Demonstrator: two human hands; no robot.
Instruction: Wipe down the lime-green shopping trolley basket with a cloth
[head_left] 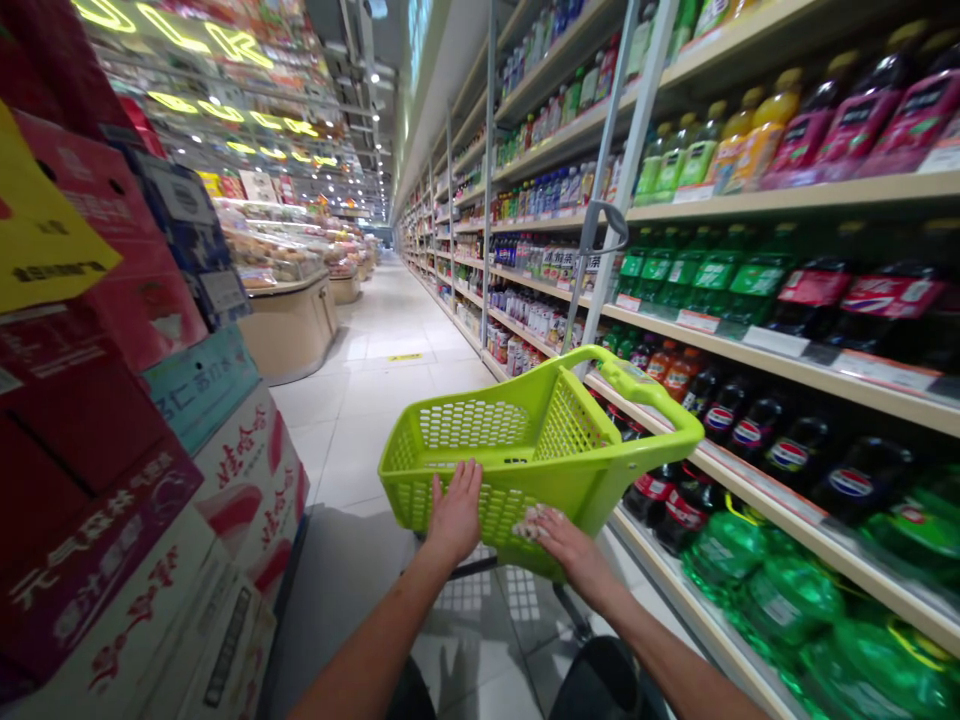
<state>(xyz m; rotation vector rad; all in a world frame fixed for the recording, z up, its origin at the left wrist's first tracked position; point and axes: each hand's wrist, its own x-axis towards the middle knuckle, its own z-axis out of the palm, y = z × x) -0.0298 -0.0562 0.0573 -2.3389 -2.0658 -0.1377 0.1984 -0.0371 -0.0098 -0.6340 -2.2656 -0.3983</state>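
Note:
A lime-green plastic shopping cart (pixel 450 490) stands sideways in front of me, its handle (pixel 660 405) toward the shelves on the right. The part of its basket that I can see inside holds no goods. Against the near mesh side lies my left hand (pixel 455 515), flat, with the fingers stretched upward. My right hand (pixel 559 540) is at the same side, farther right and lower, its fingers extended toward the mesh. Pale patches show on those fingertips; I cannot make out whether they are light or something else. Neither hand visibly grips anything.
Tall drink shelves (pixel 780 350) run along the right, with large green bottles (pixel 795 590) at the bottom. Stacked drink cartons (pixel 112 480) border the left side. A tiled aisle (pixel 375 320) leads ahead, past a rounded display counter (pixel 289 325) on the left.

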